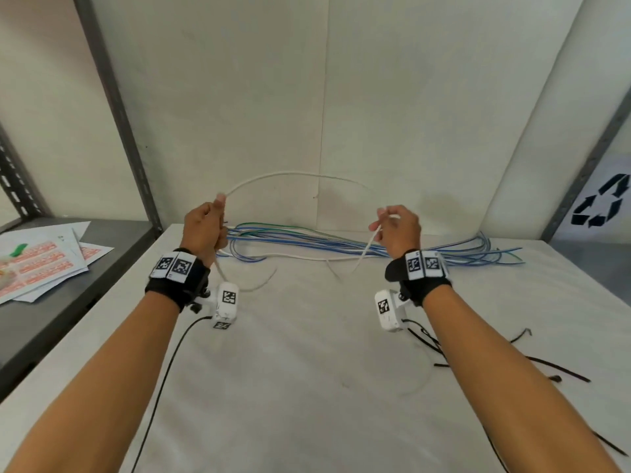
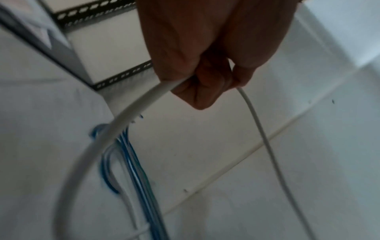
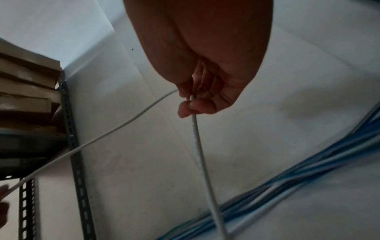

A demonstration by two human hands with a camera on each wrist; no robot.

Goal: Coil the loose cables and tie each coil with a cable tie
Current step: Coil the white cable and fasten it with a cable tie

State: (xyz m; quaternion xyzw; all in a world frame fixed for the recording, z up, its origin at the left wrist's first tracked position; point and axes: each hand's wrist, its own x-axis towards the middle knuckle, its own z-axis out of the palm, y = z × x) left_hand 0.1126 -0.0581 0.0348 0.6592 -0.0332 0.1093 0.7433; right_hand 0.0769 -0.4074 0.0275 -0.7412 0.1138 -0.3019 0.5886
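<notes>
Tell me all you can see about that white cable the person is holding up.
The white cable is thin, smooth and round, plastic-looking, with faint print along it. It arches in the air between the left hand, which grips it in curled fingers, and the right hand, which pinches it. Both loose ends droop to the white table, in front of the blue cable bundle. It is not coiled yet.

Printed papers (image 1: 44, 257) on grey side shelf (image 1: 102, 268); recycling sign (image 1: 601, 203) right; cardboard boxes (image 3: 26, 91) stacked on rack.
</notes>
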